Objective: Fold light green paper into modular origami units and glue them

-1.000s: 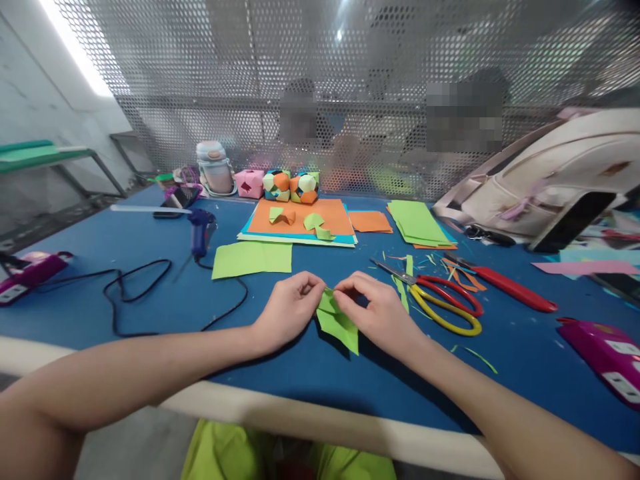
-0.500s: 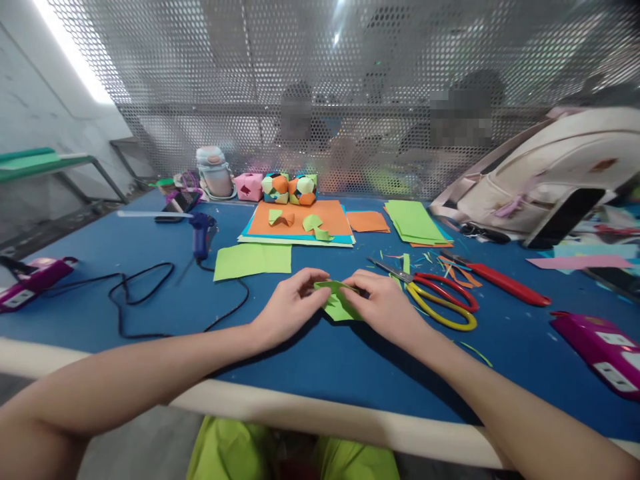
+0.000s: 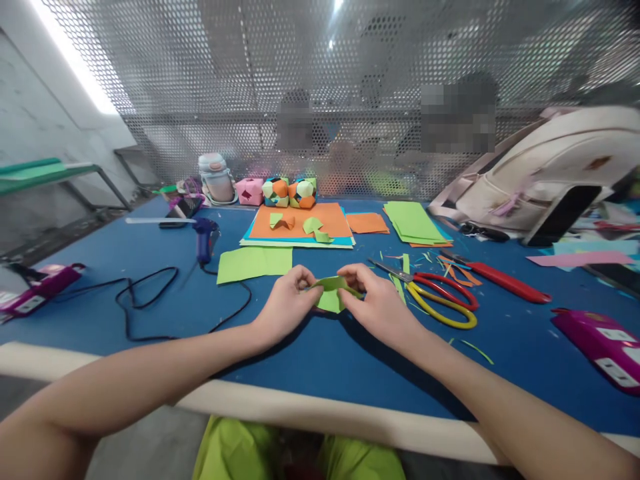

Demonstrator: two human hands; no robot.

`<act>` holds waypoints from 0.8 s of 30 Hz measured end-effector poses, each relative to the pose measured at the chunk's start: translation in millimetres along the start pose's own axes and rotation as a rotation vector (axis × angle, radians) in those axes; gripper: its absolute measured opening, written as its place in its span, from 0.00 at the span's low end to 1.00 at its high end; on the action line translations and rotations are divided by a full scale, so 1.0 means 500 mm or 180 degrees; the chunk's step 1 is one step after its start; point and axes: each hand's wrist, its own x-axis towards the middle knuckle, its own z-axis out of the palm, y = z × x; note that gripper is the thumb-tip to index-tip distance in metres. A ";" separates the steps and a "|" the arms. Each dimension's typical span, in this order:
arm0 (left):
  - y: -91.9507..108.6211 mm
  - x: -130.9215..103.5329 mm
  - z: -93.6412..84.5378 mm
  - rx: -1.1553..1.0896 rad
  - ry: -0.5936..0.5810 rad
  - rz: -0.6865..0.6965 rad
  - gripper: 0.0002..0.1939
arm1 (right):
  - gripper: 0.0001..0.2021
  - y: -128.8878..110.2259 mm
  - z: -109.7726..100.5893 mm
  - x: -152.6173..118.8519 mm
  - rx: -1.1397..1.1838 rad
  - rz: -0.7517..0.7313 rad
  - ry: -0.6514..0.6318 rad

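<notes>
A small piece of folded green paper (image 3: pixel 330 300) is held slightly above the blue table, near its front. My left hand (image 3: pixel 290 303) pinches its left edge between thumb and fingers. On the opposite edge, my right hand (image 3: pixel 377 303) grips it the same way. The paper bends into a curve between the two thumbs, and its ends are hidden by my fingers. Just beyond my left hand lies a flat green sheet (image 3: pixel 255 263) with a crease. Scissors (image 3: pixel 443 300) with red and yellow handles rest to the right of my right hand.
Left stands a blue glue gun (image 3: pixel 204 240) with its black cord (image 3: pixel 133 287). Behind are stacked coloured sheets (image 3: pixel 300 220), folded paper balls (image 3: pixel 303 193) and a bottle (image 3: pixel 217 179). A red-handled cutter (image 3: pixel 510 283), paper scraps, a purple power strip (image 3: pixel 600 347) and a backpack (image 3: pixel 545 173) occupy the right.
Both hands have tipped the green paper and bent it more, so its upper flap now stands apart from the lower part. My hands stay in nearly the same place.
</notes>
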 end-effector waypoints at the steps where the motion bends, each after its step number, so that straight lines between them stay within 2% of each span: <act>1: 0.001 -0.003 0.003 -0.0209 -0.0149 -0.0124 0.08 | 0.09 0.003 0.001 0.001 -0.0013 -0.0025 0.0050; 5: 0.008 -0.012 0.010 -0.0538 -0.0610 -0.0268 0.11 | 0.10 0.007 -0.001 0.001 -0.0233 -0.0442 0.0221; 9: 0.011 -0.013 0.011 -0.0508 -0.0738 -0.0181 0.09 | 0.10 -0.003 0.002 -0.005 -0.0307 -0.0942 0.0365; 11: 0.012 -0.013 0.013 -0.0606 -0.0607 -0.0249 0.09 | 0.11 -0.011 0.006 -0.007 -0.0209 -0.0864 0.0437; 14: 0.014 -0.014 0.015 -0.0733 -0.0337 -0.0257 0.07 | 0.13 -0.017 0.011 -0.008 0.0056 -0.0470 0.0413; 16: 0.013 -0.015 0.015 -0.0742 -0.0276 -0.0283 0.08 | 0.08 -0.017 0.012 -0.007 0.0148 -0.0294 0.0364; 18: 0.011 -0.016 0.015 -0.0750 -0.0337 -0.0323 0.09 | 0.02 -0.015 0.013 -0.006 0.0089 -0.0294 0.0329; 24: 0.011 -0.017 0.009 -0.0474 -0.0422 -0.0231 0.11 | 0.06 -0.011 0.013 -0.003 -0.0031 -0.0443 0.0336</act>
